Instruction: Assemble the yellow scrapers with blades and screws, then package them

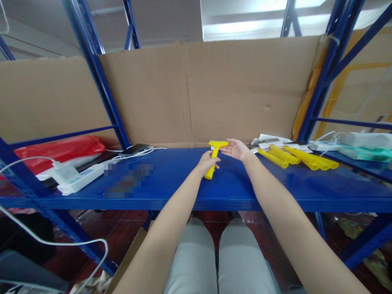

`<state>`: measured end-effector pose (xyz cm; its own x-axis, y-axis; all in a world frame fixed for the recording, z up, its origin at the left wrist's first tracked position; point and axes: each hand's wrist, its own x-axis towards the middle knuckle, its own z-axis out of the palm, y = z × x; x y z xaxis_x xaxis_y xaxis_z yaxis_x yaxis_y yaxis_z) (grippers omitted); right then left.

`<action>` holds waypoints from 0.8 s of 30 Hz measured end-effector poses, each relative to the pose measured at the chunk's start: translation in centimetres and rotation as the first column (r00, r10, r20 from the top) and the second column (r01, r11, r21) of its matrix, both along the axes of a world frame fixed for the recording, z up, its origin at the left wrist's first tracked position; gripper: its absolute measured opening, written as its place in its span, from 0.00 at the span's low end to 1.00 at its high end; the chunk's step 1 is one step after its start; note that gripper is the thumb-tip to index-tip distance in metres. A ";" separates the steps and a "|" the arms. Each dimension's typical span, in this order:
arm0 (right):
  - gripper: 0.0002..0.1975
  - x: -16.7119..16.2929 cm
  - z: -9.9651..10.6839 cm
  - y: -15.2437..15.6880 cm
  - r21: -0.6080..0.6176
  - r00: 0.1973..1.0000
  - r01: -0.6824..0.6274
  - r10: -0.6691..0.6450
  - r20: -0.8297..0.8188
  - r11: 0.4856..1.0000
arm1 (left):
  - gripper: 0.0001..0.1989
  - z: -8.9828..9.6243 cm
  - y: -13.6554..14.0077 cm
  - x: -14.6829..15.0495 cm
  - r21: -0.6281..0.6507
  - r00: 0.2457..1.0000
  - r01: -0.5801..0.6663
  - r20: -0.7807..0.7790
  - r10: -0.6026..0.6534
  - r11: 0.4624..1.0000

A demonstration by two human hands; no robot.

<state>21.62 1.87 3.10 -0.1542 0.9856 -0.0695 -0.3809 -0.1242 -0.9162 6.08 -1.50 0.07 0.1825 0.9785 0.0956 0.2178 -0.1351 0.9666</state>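
Note:
A yellow T-shaped scraper (215,152) is held up over the middle of the blue shelf, its wide head at the top and its round handle slanting down to the left. My left hand (207,162) is closed around the handle just under the head. At the head's right end, the fingers of my right hand (235,149) lie on both sides of the edge and appear to pinch it. Several more yellow scraper handles (277,157) lie in a loose row on the shelf to the right of my right hand.
White papers (269,141) lie behind the yellow handles. To the left are a white power strip (81,179), a black phone-like device (135,149), cables and a red bag (61,153). A cardboard sheet (190,94) backs the blue shelf (171,179), between blue uprights (104,94).

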 end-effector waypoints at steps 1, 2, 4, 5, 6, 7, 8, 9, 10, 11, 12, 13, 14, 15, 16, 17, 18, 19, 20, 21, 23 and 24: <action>0.12 -0.1 0.0 -0.1 0.007 1.000 -0.006 0.006 0.002 1.000 | 0.23 -0.1 0.0 0.0 0.022 1.000 -0.021 -0.018 0.022 1.000; 0.12 -0.2 0.1 -0.2 0.012 1.000 -0.009 0.009 0.004 1.000 | 0.26 -0.1 0.1 0.0 0.046 0.998 -0.045 -0.040 0.047 0.998; 0.13 -0.2 0.1 -0.3 0.011 1.000 -0.002 0.002 0.012 1.000 | 0.32 -0.2 0.1 0.0 0.097 0.992 -0.087 -0.087 0.095 0.991; 0.14 -0.2 0.1 -0.4 0.007 1.000 0.003 -0.003 0.019 1.000 | 0.35 -0.2 0.2 0.0 0.115 0.988 -0.096 -0.108 0.109 0.989; 0.14 -0.2 0.1 -0.4 0.003 1.000 0.007 -0.008 0.029 1.000 | 0.37 -0.3 0.2 0.0 0.125 0.986 -0.097 -0.126 0.112 0.987; 0.15 -0.2 0.1 -0.4 -0.002 0.999 0.007 -0.007 0.042 1.000 | 0.39 -0.3 0.3 0.0 0.125 0.984 -0.088 -0.142 0.105 0.988; 0.15 -0.2 0.1 -0.4 -0.007 0.998 0.003 -0.003 0.058 1.000 | 0.40 -0.4 0.3 0.0 0.118 0.984 -0.072 -0.157 0.090 0.990; 0.15 -0.2 0.1 -0.4 -0.012 0.997 -0.003 0.004 0.078 1.000 | 0.41 -0.5 0.4 0.0 0.109 0.983 -0.052 -0.171 0.070 0.993; 0.15 -0.2 0.0 -0.3 -0.017 0.995 -0.009 0.011 0.102 1.000 | 0.40 -0.6 0.5 0.0 0.104 0.981 -0.034 -0.186 0.053 0.994; 0.14 -0.2 -0.1 -0.3 -0.024 0.992 -0.015 0.018 0.128 1.000 | 0.39 -0.7 0.6 0.0 0.108 0.979 -0.023 -0.199 0.044 0.994; 0.13 -0.2 -0.2 -0.2 -0.033 0.988 -0.020 0.025 0.154 0.999 | 0.38 -0.8 0.7 0.0 0.125 0.976 -0.020 -0.211 0.046 0.992; 0.12 -0.2 -0.2 0.0 -0.042 0.983 -0.022 0.029 0.181 0.999 | 0.37 -0.8 0.7 0.0 0.152 0.973 -0.024 -0.223 0.058 0.988; 0.12 -0.3 -0.3 0.1 -0.051 0.978 -0.021 0.031 0.205 0.998 | 0.36 -0.8 0.7 0.0 0.183 0.969 -0.033 -0.235 0.077 0.983; 0.11 -0.3 -0.4 0.2 -0.056 0.974 -0.019 0.031 0.224 0.998 | 0.35 -0.8 0.7 -0.1 0.208 0.964 -0.043 -0.247 0.095 0.977; 0.11 -0.3 -0.5 0.3 -0.057 0.971 -0.013 0.027 0.238 0.998 | 0.35 -0.8 0.7 -0.1 0.222 0.960 -0.047 -0.260 0.106 0.974; 0.11 -0.3 -0.6 0.4 -0.056 0.969 -0.005 0.019 0.246 0.998 | 0.35 -0.8 0.6 -0.1 0.226 0.955 -0.047 -0.274 0.110 0.973; 0.11 -0.2 -0.6 0.5 -0.050 0.968 0.002 0.010 0.250 0.999 | 0.36 -0.7 0.6 -0.1 0.223 0.951 -0.047 -0.288 0.112 0.974; 0.12 -0.2 -0.7 0.6 -0.044 0.968 0.010 0.001 0.252 0.999 | 0.36 -0.7 0.5 -0.2 0.220 0.948 -0.048 -0.298 0.114 0.974; 0.12 -0.2 -0.7 0.6 -0.037 0.968 0.018 -0.008 0.251 0.999 | 0.37 -0.7 0.5 -0.2 0.221 0.947 -0.048 -0.301 0.115 0.974; 0.12 -0.2 -0.8 0.6 -0.032 0.968 0.026 -0.017 0.251 0.999 | 0.36 -0.6 0.5 -0.2 0.227 0.948 -0.048 -0.298 0.116 0.973; 0.11 -0.2 -0.8 0.5 -0.027 0.968 0.039 -0.031 0.249 0.999 | 0.36 -0.5 0.7 -0.3 0.233 0.948 -0.045 -0.297 0.115 0.971; 0.11 -0.2 -0.8 0.5 -0.027 0.968 0.042 -0.034 0.251 0.999 | 0.36 -0.4 0.9 -0.3 0.232 0.945 -0.042 -0.307 0.115 0.972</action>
